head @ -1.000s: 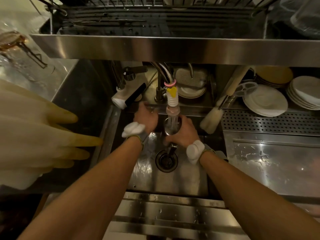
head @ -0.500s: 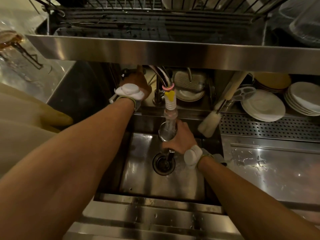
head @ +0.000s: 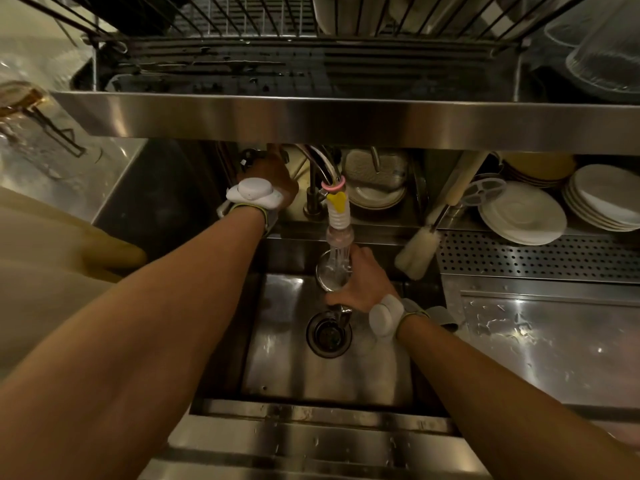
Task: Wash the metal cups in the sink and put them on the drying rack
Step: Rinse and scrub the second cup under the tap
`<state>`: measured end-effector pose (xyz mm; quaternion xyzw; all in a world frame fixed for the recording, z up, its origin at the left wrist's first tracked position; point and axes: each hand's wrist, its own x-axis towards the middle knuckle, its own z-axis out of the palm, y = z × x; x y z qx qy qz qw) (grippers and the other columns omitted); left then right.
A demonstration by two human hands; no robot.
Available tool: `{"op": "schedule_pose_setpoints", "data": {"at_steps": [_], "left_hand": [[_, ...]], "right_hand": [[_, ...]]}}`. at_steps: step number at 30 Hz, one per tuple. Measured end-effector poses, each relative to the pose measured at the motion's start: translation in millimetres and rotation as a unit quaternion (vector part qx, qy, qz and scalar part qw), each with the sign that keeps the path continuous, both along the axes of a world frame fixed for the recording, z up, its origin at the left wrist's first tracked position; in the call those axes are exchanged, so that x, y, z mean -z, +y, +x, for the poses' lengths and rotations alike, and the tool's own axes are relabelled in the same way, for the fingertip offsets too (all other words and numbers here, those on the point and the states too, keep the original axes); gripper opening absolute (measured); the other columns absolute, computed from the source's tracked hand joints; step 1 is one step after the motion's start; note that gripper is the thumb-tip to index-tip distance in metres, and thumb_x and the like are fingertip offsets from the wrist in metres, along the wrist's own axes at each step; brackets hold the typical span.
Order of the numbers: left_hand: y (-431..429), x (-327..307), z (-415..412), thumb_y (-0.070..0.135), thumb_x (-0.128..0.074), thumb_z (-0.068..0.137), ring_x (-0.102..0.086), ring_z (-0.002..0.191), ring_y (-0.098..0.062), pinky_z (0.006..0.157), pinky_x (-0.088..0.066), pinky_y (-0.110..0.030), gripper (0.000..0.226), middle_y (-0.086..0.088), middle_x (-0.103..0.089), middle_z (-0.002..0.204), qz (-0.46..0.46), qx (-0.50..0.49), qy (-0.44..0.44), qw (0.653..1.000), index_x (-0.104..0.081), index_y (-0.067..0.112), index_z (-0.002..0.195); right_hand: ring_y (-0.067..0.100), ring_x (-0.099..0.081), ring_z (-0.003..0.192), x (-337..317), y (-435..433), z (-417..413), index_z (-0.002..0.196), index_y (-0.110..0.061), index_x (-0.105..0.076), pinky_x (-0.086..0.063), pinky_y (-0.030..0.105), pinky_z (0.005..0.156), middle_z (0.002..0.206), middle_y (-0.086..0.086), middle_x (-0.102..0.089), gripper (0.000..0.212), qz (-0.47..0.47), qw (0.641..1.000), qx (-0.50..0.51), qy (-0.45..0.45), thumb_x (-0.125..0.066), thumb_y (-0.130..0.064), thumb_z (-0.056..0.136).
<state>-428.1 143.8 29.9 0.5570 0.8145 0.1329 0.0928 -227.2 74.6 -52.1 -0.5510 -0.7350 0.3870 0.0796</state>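
The drying rack (head: pixel 311 53) spans the view well above and beyond both hands. The steel sink (head: pixel 277 362) lies open below them, and the wet worktop (head: pixel 540 344) stretches off to the right of the right hand (head: pixel 365 285). That hand's fingers (head: pixel 360 254) are wrapped round the wall of the metal cup (head: pixel 329 275). They hold it with its mouth turned up just beneath the tap nozzle (head: pixel 339 233), water (head: pixel 338 252) running into it and the drain (head: pixel 328 336) just under the thumb. The left hand (head: pixel 273 178) is up at the tap fittings (head: pixel 313 188) behind the sink, well apart from the cup. Its fingers are hidden under the shelf edge (head: pixel 346 119), so we cannot tell whether they grip anything. We judge the cup light, stiff and hard to break. Smooth wet steel will be slippery, though, and the cup gets heavier as it fills. We would keep hold round the middle of the wall, thumb opposite the fingers, and tip it empty before lifting it to the rack. A second ago the left hand lay low at the sink's back edge, just beside the cup. Half a second ago it had already risen to the tap, and it is there now. The right hand has kept the cup under the nozzle throughout.
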Motion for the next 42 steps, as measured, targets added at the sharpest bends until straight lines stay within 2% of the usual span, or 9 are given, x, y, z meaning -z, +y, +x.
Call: {"op": "schedule_pose_setpoints", "data": {"at_steps": [10, 18, 22, 27, 29, 31, 35, 38, 42], "left_hand": [[-2, 8, 1, 0.026, -0.058, 0.084, -0.06, 0.103, -0.034, 0.074, -0.038, -0.033, 0.038, -0.011, -0.059, 0.114, 0.048, -0.006, 0.02, 0.999, -0.045, 0.017, 0.118], [-5, 8, 0, 0.027, -0.056, 0.087, -0.061, 0.104, -0.033, 0.073, -0.036, -0.03, 0.047, -0.01, -0.061, 0.116, 0.05, -0.004, 0.001, 0.999, -0.042, 0.013, 0.13], [-10, 2, 3, 0.025, -0.056, 0.088, -0.061, 0.098, -0.033, 0.069, -0.035, -0.031, 0.037, -0.01, -0.062, 0.107, 0.045, 0.001, -0.015, 0.999, -0.043, 0.016, 0.121], [-38, 11, 14, 0.022, -0.054, 0.091, -0.055, 0.116, -0.036, 0.091, -0.044, -0.036, 0.062, -0.016, -0.055, 0.132, 0.082, 0.014, -0.073, 0.994, -0.026, 0.012, 0.145], [-60, 32, 25, 0.022, -0.055, 0.089, -0.057, 0.114, -0.038, 0.094, -0.048, -0.042, 0.063, -0.02, -0.056, 0.129, 0.085, -0.006, -0.097, 0.992, -0.027, 0.009, 0.144], [-81, 62, 34, 0.022, -0.057, 0.087, -0.059, 0.113, -0.039, 0.09, -0.05, -0.043, 0.064, -0.018, -0.057, 0.129, 0.033, -0.03, -0.14, 0.989, -0.027, 0.014, 0.143], [-115, 110, 43, 0.028, -0.057, 0.091, -0.053, 0.122, -0.033, 0.099, -0.043, -0.033, 0.05, -0.014, -0.054, 0.135, -0.241, 0.013, -0.145, 0.96, -0.044, 0.013, 0.137], [-127, 123, 45, 0.024, -0.053, 0.093, -0.052, 0.125, -0.028, 0.106, -0.04, -0.032, 0.036, -0.011, -0.055, 0.136, -0.29, 0.074, -0.12, 0.947, -0.058, 0.011, 0.126], [-123, 120, 44, 0.026, -0.056, 0.091, -0.053, 0.123, -0.027, 0.101, -0.041, -0.028, 0.037, -0.008, -0.055, 0.135, -0.25, 0.034, -0.141, 0.957, -0.056, 0.018, 0.127]], "right_hand": [[0.031, -0.047, 0.122, 4, 0, 2, 0.141, -0.026, -0.031, -0.045, 0.045, 0.101, 0.134, 0.006, -0.038, 0.102, -0.004, 1.0, 0.004, -0.002, -0.084, -0.032, 0.055], [0.03, -0.047, 0.121, 7, 0, 4, 0.142, -0.027, -0.03, -0.046, 0.045, 0.101, 0.133, 0.006, -0.039, 0.104, 0.002, 1.0, -0.003, 0.002, -0.084, -0.033, 0.054], [0.029, -0.046, 0.123, 6, 1, 6, 0.141, -0.026, -0.032, -0.046, 0.045, 0.1, 0.136, 0.005, -0.039, 0.103, 0.016, 1.0, -0.001, 0.005, -0.084, -0.036, 0.052], [0.025, -0.048, 0.123, -1, 7, 9, 0.143, -0.021, -0.032, -0.044, 0.037, 0.103, 0.137, 0.006, -0.041, 0.107, 0.067, 0.995, 0.056, 0.054, -0.088, -0.037, 0.053], [0.025, -0.049, 0.121, 0, 3, 8, 0.143, -0.02, -0.032, -0.045, 0.037, 0.101, 0.137, 0.006, -0.04, 0.105, 0.075, 0.99, 0.088, 0.074, -0.086, -0.036, 0.055], [0.03, -0.051, 0.119, 11, -4, 8, 0.142, -0.02, -0.03, -0.047, 0.042, 0.099, 0.136, 0.007, -0.04, 0.104, 0.031, 0.995, 0.087, 0.036, -0.085, -0.037, 0.055], [0.032, -0.055, 0.115, 30, -25, 16, 0.134, -0.016, -0.038, -0.05, 0.039, 0.092, 0.129, 0.01, -0.05, 0.096, -0.016, 0.983, -0.042, -0.176, -0.083, -0.045, 0.054], [0.034, -0.053, 0.117, 26, -22, 20, 0.139, -0.018, -0.032, -0.048, 0.042, 0.095, 0.134, 0.01, -0.044, 0.1, -0.023, 0.991, 0.011, -0.131, -0.084, -0.04, 0.056], [0.035, -0.05, 0.12, 5, -6, 17, 0.141, -0.018, -0.026, -0.045, 0.042, 0.096, 0.139, 0.01, -0.037, 0.105, 0.042, 0.993, 0.11, -0.003, -0.085, -0.036, 0.056]]}}
